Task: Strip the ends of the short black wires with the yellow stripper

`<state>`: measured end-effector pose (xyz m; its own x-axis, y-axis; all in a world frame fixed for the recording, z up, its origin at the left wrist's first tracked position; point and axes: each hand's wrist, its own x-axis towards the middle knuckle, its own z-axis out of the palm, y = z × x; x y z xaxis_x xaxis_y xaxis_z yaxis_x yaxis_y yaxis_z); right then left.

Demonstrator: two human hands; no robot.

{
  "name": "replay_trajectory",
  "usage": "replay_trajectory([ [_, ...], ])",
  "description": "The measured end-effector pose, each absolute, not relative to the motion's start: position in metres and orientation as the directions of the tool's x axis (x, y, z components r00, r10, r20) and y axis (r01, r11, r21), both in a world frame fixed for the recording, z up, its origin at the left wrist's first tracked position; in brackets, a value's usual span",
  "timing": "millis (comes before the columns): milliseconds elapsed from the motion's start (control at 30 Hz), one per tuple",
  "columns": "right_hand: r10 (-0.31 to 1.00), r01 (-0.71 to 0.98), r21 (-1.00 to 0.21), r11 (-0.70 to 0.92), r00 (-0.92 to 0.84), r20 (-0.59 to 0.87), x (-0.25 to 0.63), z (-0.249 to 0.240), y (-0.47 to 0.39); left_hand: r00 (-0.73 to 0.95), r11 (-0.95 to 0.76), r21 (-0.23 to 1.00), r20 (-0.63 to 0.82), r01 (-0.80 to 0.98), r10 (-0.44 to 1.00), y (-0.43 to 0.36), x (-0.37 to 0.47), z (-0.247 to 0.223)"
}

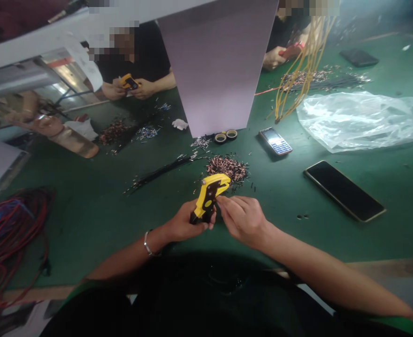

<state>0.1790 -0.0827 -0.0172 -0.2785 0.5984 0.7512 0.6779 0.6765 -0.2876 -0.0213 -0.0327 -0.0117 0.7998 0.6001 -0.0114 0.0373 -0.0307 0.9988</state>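
Note:
A yellow and black hand tool (208, 199) stands upright, its jaws at the top. My left hand (188, 222) is wrapped round its black handles. Close against the tool's right side is my right hand (243, 217), its thumb and fingers pinched together; what they hold is too small to make out. Just beyond the tool lies a heap of small copper and black pieces (229, 168). A bundle of black wires (160, 173) stretches across the green table (279, 248) to the left of the heap.
A keypad phone (275, 141), a dark smartphone (344, 190) and a clear plastic bag (358, 121) lie to the right. Two tape rolls (226, 135) sit by a pale upright panel (220, 70). Red cables (13, 234) and a bottle (69, 138) are left. Other people work across the table.

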Motion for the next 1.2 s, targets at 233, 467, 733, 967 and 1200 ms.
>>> replay_trajectory([
  [233, 0.59, 0.712, -0.22, 0.667, -0.325, 0.739, 0.1787, -0.0151, -0.0822, 0.775, -0.025, 0.999, -0.002, 0.023, 0.632, -0.0346, -0.0205, -0.0128],
  [467, 0.603, 0.694, -0.239, 0.679, -0.342, 0.721, 0.1796, -0.0201, -0.0812, 0.726, 0.032, 0.997, -0.068, 0.063, 0.684, -0.0369, -0.0207, -0.0161],
  [733, 0.628, 0.715, -0.276, 0.642, -0.284, 0.724, 0.1767, -0.0216, -0.0813, 0.675, 0.107, 0.991, -0.134, 0.083, 0.725, -0.0386, -0.0191, -0.0142],
  [967, 0.653, 0.749, -0.26, 0.609, -0.288, 0.7, 0.1772, -0.0234, -0.0809, 0.66, 0.14, 0.985, -0.172, 0.101, 0.731, -0.0391, -0.0168, -0.0104],
  [1200, 0.62, 0.734, -0.199, 0.649, -0.358, 0.698, 0.1786, -0.0225, -0.079, 0.628, 0.124, 0.982, -0.185, 0.14, 0.756, -0.0395, -0.0152, -0.0086],
])
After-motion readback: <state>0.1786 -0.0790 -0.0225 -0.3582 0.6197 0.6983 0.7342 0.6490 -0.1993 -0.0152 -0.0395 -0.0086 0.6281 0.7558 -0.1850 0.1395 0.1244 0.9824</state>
